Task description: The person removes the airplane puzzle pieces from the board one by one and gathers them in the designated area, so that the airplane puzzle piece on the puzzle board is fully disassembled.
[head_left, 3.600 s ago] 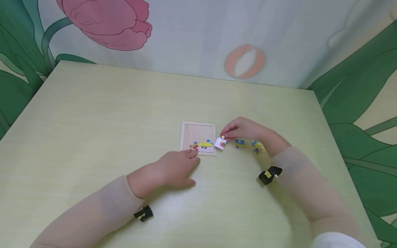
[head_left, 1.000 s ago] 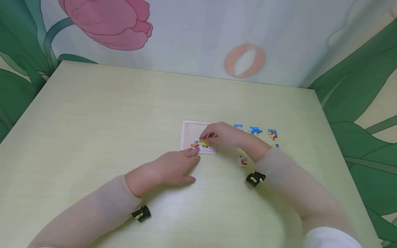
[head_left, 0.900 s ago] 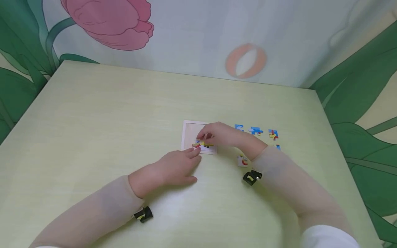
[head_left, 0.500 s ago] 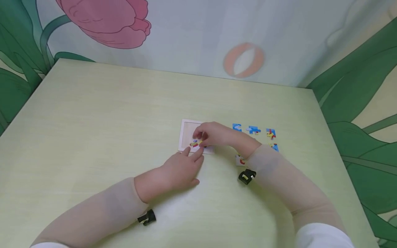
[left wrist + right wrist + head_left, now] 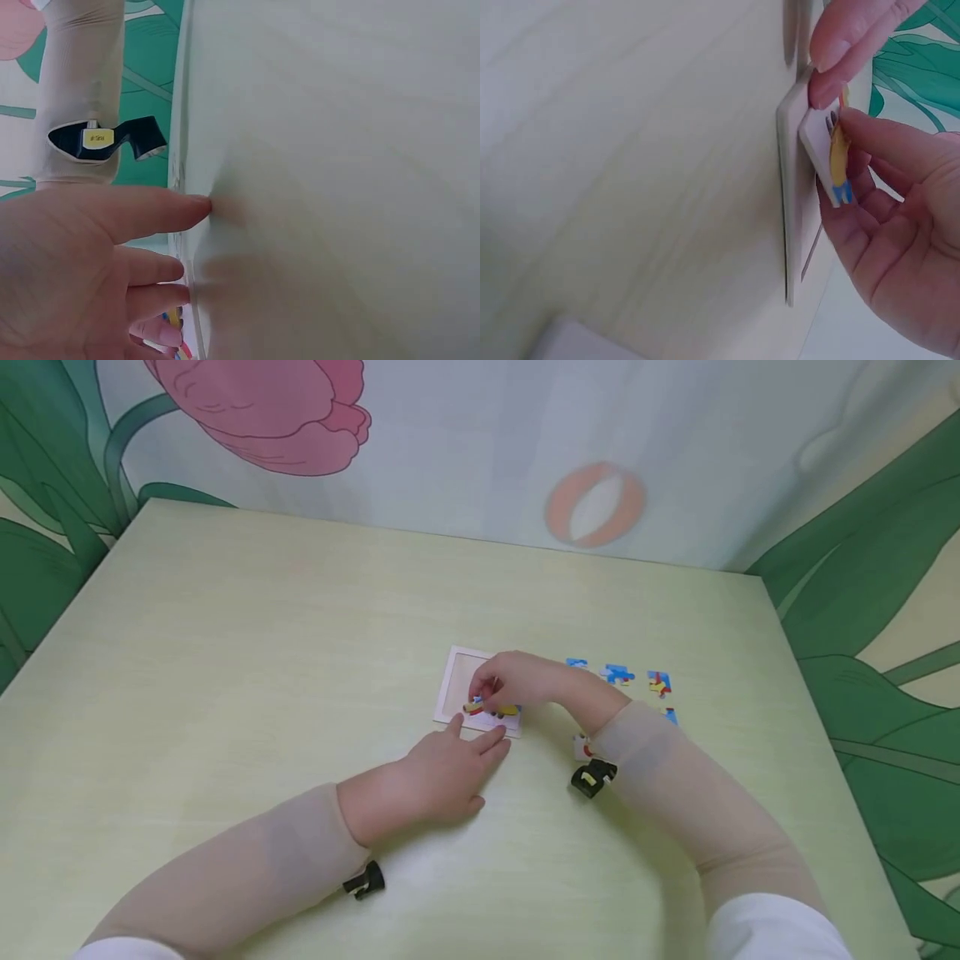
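A small wooden puzzle tray (image 5: 446,693) with a raised rim lies at the table's middle. My right hand (image 5: 525,681) is over it and pinches a puzzle piece (image 5: 821,154) between thumb and fingers. In the right wrist view this piece, white with a yellow shape and a blue end, is tilted against the tray, its near edge raised. Yellow and red picture parts (image 5: 474,707) show beside the fingers. My left hand (image 5: 450,777) lies with fingers extended, their tips at the tray's near rim. The right hand covers part of the tray.
Several loose puzzle pieces lie right of the tray, among them a blue one (image 5: 618,674) and a red, yellow and blue one (image 5: 659,683). Another piece (image 5: 582,747) is partly behind the right wrist's black camera (image 5: 593,777). A painted wall (image 5: 465,443) borders the table's far edge.
My right hand put down a white-pink piece on the right and came left over the tray. The left hand shifted slightly right with its fingers spread, and the tray turned a little.
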The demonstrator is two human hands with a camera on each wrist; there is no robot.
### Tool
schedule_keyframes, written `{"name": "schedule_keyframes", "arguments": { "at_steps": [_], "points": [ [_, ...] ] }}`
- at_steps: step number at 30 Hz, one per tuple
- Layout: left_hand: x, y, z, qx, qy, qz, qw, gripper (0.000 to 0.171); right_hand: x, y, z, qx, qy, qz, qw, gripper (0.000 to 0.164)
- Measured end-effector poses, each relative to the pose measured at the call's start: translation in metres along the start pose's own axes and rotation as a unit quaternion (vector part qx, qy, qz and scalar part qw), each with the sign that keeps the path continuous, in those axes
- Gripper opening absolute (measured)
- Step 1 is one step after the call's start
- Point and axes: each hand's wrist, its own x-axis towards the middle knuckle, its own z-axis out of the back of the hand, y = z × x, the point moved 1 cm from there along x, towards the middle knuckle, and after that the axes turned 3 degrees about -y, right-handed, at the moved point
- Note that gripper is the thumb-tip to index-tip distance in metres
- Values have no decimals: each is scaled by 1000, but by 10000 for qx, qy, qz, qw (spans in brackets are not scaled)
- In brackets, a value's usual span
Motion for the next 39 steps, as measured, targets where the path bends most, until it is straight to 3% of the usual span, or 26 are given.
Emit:
{"name": "schedule_keyframes", "arguments": {
  "at_steps": [8, 18, 24, 34, 39],
  "points": [
    [0, 0, -2, -230, 49, 215, 9995, 75, 6, -10, 2, 732, 23, 218, 9971, 11],
    [5, -1, -2, 140, 72, 260, 9995, 78, 8, -16, 4, 573, 184, 540, 9967, 9],
    [7, -2, 0, 217, 21, 404, 9989, 77, 7, -16, 8, 698, 346, 799, 9938, 9],
    [11, -2, 3, 111, 101, 508, 9986, 70, -7, -9, 20, 254, 529, 1097, 9922, 9],
    [11, -1, 3, 113, 91, 515, 9986, 66, -5, -16, 21, 590, 684, 1219, 9884, 10]
  ]
}}
